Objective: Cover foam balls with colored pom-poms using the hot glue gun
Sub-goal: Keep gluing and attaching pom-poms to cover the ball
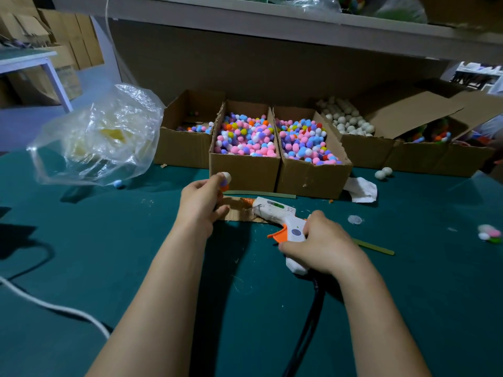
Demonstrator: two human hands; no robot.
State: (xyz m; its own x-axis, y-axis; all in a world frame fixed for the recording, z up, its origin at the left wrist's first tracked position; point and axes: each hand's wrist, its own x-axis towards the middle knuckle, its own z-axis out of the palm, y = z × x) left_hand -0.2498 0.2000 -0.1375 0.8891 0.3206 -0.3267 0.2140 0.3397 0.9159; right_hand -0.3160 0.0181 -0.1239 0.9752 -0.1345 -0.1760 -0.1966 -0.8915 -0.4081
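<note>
Your left hand (200, 198) is pinching a white foam ball (226, 177) bearing purple and orange pom-poms; your right hand (322, 242) is gripping the white-and-orange hot glue gun (283, 217) over the green desk (81, 240).

Hidden behind the curled fingers of the left hand (201, 204) is most of the foam ball (226, 177), the right hand (321, 243) covers the glue gun (275, 213) grip, the black cord (313, 308) leaves the lower edge, and the plastic bag (100, 137) contents are too blurred to identify.
</note>
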